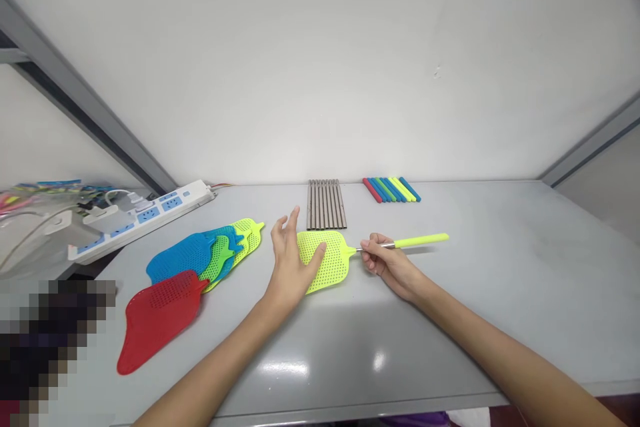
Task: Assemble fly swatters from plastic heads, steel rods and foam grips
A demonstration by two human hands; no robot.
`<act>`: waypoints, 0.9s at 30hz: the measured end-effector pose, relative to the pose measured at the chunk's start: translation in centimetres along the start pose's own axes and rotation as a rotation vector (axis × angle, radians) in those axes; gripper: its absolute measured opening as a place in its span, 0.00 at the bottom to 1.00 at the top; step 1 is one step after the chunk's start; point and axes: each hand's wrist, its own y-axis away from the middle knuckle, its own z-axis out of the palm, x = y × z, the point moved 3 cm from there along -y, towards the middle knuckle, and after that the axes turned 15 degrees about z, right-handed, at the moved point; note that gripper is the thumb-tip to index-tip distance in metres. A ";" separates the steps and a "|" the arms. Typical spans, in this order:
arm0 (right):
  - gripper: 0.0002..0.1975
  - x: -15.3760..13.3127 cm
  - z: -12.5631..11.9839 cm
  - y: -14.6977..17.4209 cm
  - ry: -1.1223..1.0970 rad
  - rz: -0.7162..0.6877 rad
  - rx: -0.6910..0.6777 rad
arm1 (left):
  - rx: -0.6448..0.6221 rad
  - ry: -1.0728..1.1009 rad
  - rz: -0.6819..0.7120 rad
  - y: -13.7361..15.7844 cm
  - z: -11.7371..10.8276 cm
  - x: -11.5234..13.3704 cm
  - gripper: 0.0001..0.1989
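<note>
A yellow fly swatter [330, 273] is in front of me, its perforated head to the left and its yellow grip to the right. My right hand [384, 259] is closed around the thin metal rod between head and grip. At the left edge of the head, my left hand [293, 260] is open with fingers spread and raised; its thumb lies over the head, though I cannot tell if it presses on it. Loose swatter heads lie to the left: a red one [163, 320], blue ones [183, 259], a green one [219, 260] and yellow ones [249, 233].
Several metal tubes [326, 205] lie side by side at the back middle. Right of them is a row of coloured grips [391, 190]. A white power strip [165, 210] with plugs runs along the left, near plastic bags [47, 197]. A wall [320, 80] stands behind the grey table [525, 280].
</note>
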 end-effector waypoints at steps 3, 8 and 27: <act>0.14 0.5 0.5 0.1 0.013 0.009 0.001 | -0.157 -0.155 0.220 0.0 -0.1 1.9 0.25; 0.14 1.5 1.5 0.3 0.079 0.027 -0.065 | -0.514 -0.052 0.417 1.0 0.9 3.8 0.11; 0.08 1.7 2.5 0.8 0.097 0.208 -0.201 | -0.631 0.085 0.528 1.1 1.0 3.7 0.12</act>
